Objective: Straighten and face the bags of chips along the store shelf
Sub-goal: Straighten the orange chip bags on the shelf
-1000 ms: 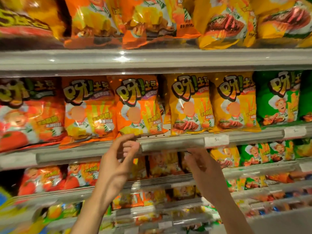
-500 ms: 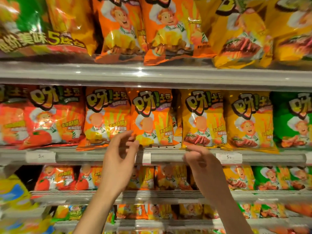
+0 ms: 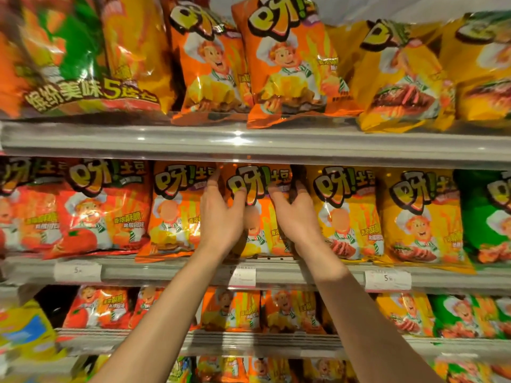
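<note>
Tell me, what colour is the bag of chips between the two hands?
Orange bag, with yellow lettering outlined in black; the head view shows it.

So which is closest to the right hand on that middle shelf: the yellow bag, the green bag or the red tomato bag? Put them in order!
From the right hand, head view:
1. Yellow bag, just right of the hand, touching or nearly touching it.
2. Green bag, far right on the shelf.
3. Red tomato bag, far left, beyond the left hand.

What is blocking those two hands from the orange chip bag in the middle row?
Nothing visible: the left hand and right hand already hold the orange bag by its sides.
</note>
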The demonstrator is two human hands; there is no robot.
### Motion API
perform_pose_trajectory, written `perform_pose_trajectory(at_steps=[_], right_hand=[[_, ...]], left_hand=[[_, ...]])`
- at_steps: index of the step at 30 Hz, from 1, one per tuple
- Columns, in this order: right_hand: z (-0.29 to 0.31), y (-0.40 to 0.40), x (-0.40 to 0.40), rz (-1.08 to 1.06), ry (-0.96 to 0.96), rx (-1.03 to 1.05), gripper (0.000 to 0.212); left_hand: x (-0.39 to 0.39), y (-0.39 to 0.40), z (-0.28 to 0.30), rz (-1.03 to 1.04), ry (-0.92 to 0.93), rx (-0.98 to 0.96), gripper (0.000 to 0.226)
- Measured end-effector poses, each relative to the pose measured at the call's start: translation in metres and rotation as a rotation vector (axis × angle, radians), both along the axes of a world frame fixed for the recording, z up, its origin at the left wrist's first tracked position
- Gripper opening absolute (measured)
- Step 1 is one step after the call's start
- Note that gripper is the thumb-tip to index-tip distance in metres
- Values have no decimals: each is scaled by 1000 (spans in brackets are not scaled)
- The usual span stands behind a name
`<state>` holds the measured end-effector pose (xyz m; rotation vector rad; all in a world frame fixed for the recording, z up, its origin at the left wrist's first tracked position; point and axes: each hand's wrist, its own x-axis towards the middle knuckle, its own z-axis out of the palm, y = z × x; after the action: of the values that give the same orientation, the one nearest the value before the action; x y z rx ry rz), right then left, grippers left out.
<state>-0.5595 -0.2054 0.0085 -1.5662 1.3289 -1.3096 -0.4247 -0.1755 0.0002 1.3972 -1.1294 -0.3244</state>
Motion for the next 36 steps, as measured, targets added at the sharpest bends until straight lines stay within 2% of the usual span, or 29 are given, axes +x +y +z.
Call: perform_pose_trajectory(at_steps=[3, 6, 8, 10, 12, 15, 20, 23, 25, 29, 36], right_hand=[[-3, -1, 2, 9, -96, 30, 64], [0, -3, 1, 14, -161, 78, 49], [0, -5, -2, 17, -194, 91, 44], [0, -10, -7, 7, -230, 115, 53], [5, -7, -9, 11, -233, 129, 56], [6, -5, -11, 12, -213, 112, 46], [2, -5, -12, -13, -196, 96, 46], [6, -4, -14, -19, -135, 78, 47], [5, -3, -17, 7, -57, 103, 53], [-3, 2, -18, 113, 41, 189, 88], [1, 9, -13, 105, 169, 174, 85]], left_hand=[[-1, -3, -1, -15, 76, -1, 80], [-7, 0, 5, -58, 88, -10, 61], [-10, -2, 8, -61, 83, 12, 62], [-13, -4, 9, -54, 79, 18, 60], [-17, -5, 12, -44, 91, 18, 53], [-21, -7, 14, -45, 139, 42, 55], [-25, -11, 12, -52, 172, 30, 58], [-23, -16, 10, -57, 176, 41, 60], [-18, -14, 4, -101, 190, 126, 64], [-13, -2, -10, -198, 132, 263, 78], [-24, -4, 3, -190, 83, 317, 76]])
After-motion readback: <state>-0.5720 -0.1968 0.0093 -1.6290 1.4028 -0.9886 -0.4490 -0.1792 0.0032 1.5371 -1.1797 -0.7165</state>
